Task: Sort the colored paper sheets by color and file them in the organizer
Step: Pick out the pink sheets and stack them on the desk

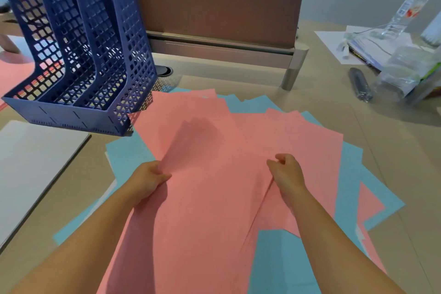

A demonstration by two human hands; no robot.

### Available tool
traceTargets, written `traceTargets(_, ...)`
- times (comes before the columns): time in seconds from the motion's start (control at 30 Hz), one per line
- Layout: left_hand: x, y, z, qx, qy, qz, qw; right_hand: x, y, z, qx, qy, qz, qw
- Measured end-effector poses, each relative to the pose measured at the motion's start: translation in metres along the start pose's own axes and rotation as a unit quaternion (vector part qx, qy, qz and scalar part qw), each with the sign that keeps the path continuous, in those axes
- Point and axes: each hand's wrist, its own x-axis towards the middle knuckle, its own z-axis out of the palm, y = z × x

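Two bare forearms reach in from the bottom of the frame over a loose spread of pink sheets (210,141) and blue sheets (284,260) covering the centre of the worktop (386,150). The left hand (149,178), lower centre-left, pinches the left edge of a lifted sheaf of pink paper between thumb and curled fingers. The right hand (286,169), just right of centre, has its fingers curled at the sheaf's right side, apparently gripping it, though the contact itself is partly hidden.

The step in hand looks like the gathering of the pink sheets apart from the blue ones beneath; blue still shows around every side of the pile, and a few pink corners poke out under blue at lower right. Next, the sheaf would likely need squaring up and carrying to a slot without dragging blue sheets along.

Farther back, at upper left, the blue mesh organizer (78,55) stands upright with its three slots apparently unfilled; pink glimpsed through the mesh seems to lie behind it. A pale board (35,164) lies at the left edge. At upper right, a clear water bottle (405,7) stands among plastic bags (405,69) and papers; its red-and-white label is too blurred to read. No other writing is legible.
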Motion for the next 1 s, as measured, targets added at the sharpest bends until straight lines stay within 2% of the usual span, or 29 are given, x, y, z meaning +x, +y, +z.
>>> traceTargets(0.2, 0.005, -0.005, -0.015, 0.080, -0.081, -0.018, 0.993, 0.011, -0.013, 0.016, 0.014, -0.056, 0.031, 0.998)
traceTargets(0.37, 0.013, 0.000, -0.018, 0.124, -0.112, -0.006, 0.986, 0.016, -0.024, 0.026, 0.036, -0.081, 0.057, 0.994)
traceTargets(0.53, 0.020, -0.001, -0.021, 0.157, -0.120, -0.008, 0.980, 0.022, -0.022, 0.031, -0.004, -0.075, 0.045, 0.996)
traceTargets(0.63, 0.025, -0.004, -0.025, 0.179, -0.093, -0.025, 0.979, 0.027, -0.020, 0.028, -0.062, -0.033, 0.013, 0.997)
traceTargets(0.73, 0.029, -0.010, -0.034, 0.126, -0.036, -0.029, 0.991, 0.029, -0.018, 0.018, -0.081, 0.030, -0.004, 0.996)
traceTargets(0.83, 0.034, -0.016, -0.045, -0.004, 0.013, -0.050, 0.999, 0.031, -0.013, 0.003, -0.089, 0.074, 0.004, 0.993)
traceTargets(0.93, 0.042, -0.016, -0.049, -0.130, 0.045, -0.083, 0.987, 0.029, -0.008, -0.004, -0.097, 0.072, 0.013, 0.993)
traceTargets(1.0, 0.048, -0.010, -0.043, -0.141, 0.058, -0.093, 0.984, 0.025, -0.006, -0.004, -0.070, 0.043, 0.029, 0.996)
